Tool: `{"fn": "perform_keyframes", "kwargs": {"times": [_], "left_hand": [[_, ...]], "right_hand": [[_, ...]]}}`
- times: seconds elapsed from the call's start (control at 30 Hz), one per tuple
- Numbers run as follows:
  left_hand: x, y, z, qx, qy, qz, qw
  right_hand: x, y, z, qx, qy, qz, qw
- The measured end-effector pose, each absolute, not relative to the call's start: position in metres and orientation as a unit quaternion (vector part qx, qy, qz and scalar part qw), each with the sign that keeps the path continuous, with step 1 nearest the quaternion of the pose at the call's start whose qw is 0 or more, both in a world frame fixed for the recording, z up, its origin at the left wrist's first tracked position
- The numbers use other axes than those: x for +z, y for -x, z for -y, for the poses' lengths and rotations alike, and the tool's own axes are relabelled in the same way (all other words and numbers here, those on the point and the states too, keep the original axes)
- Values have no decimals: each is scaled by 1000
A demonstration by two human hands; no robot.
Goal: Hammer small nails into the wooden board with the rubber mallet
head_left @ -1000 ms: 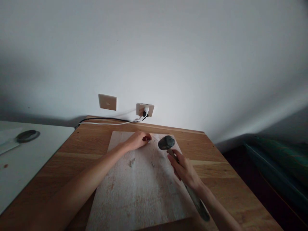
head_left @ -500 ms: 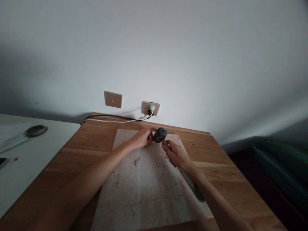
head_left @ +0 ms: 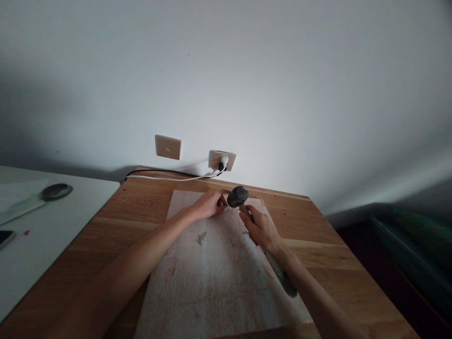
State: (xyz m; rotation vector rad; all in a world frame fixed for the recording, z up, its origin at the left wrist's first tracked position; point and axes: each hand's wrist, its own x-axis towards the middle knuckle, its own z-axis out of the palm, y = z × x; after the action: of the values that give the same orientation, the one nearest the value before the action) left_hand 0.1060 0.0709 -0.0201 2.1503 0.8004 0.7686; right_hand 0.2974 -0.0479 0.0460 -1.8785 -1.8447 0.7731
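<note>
A pale whitewashed board [head_left: 219, 282] lies on a wooden table [head_left: 116, 212]. My left hand [head_left: 209, 204] rests on the board's far edge with fingers pinched together, likely on a small nail that is too small to make out. My right hand [head_left: 262, 229] grips the handle of a hammer [head_left: 238, 197], whose dark head sits right beside my left fingertips. Two small nails [head_left: 201, 237] lie loose on the board nearer to me.
A white wall stands behind the table, with a switch plate [head_left: 168, 147] and a socket [head_left: 221, 160] holding plugs; cables [head_left: 165, 176] run along the table's far edge. A white desk [head_left: 42, 226] at left carries a dark round object [head_left: 56, 191] and a phone [head_left: 5, 237].
The hammer head swung left from about a hand's width away until it came beside my left fingertips. The head camera shifted slightly; my left hand stayed at the board's far edge.
</note>
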Motion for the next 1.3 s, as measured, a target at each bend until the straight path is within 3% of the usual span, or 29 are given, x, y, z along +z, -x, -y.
{"fn": "perform_keyframes", "kwargs": {"times": [0.43,0.73,0.9,1.03,1.13,1.3], "left_hand": [[-22,-104,-70,287,-846,-309,326],[17,-130,-27,240,-941,-195,139],[8,-159,3,185,-978,-93,-24],[2,-166,12,186,-977,-71,-82],[13,-158,6,192,-977,-70,-55],[25,-113,-35,234,-949,-187,95]], "right_hand": [[43,-302,53,270,669,667,185],[18,-352,96,278,708,616,206],[1,-359,103,244,716,607,244],[0,-358,102,242,714,607,254],[0,-359,102,241,711,609,258],[-3,-361,104,251,712,601,263]]}}
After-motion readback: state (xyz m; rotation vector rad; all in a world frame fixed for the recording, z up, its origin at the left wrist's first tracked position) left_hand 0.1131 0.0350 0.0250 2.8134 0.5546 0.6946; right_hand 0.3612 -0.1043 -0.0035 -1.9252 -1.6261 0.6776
